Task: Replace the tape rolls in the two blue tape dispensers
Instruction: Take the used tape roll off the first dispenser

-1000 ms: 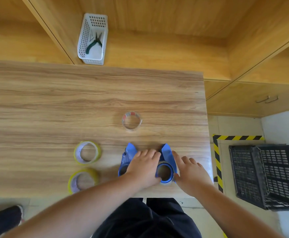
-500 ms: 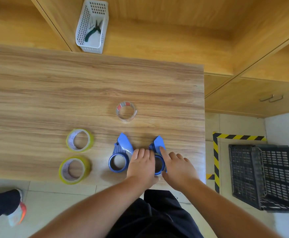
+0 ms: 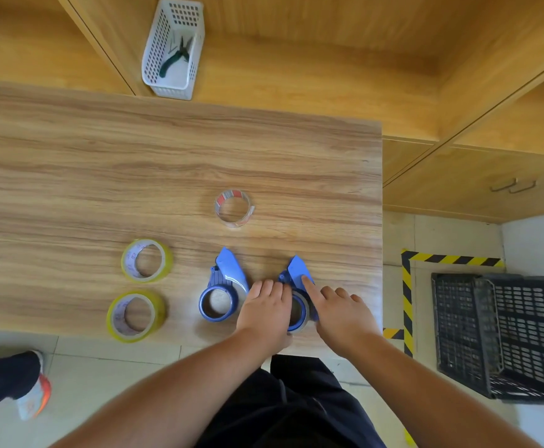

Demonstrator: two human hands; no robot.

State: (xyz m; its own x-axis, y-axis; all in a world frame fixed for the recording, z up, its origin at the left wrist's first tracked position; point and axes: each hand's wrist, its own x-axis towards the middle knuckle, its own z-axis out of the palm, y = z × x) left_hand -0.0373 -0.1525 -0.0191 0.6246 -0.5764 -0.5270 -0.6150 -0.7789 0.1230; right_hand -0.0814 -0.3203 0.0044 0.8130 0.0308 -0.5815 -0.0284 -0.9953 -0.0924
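Two blue tape dispensers lie near the table's front edge. The left dispenser lies free, its ring showing an empty core. Both hands are on the right dispenser: my left hand covers its left side and my right hand holds its right side, index finger stretched along the blue handle. Two yellow tape rolls lie flat to the left. A nearly used-up clear roll with a red-and-white label lies farther back.
A white perforated basket holding pliers stands on the wooden shelf behind the table. A black plastic crate sits on the floor at right, beside yellow-black floor tape. Another person's leg and shoe show at lower left.
My left hand slid off the left dispenser onto the right one, uncovering the left dispenser. My right index finger now lies along the right dispenser's handle. The camera tilted slightly.
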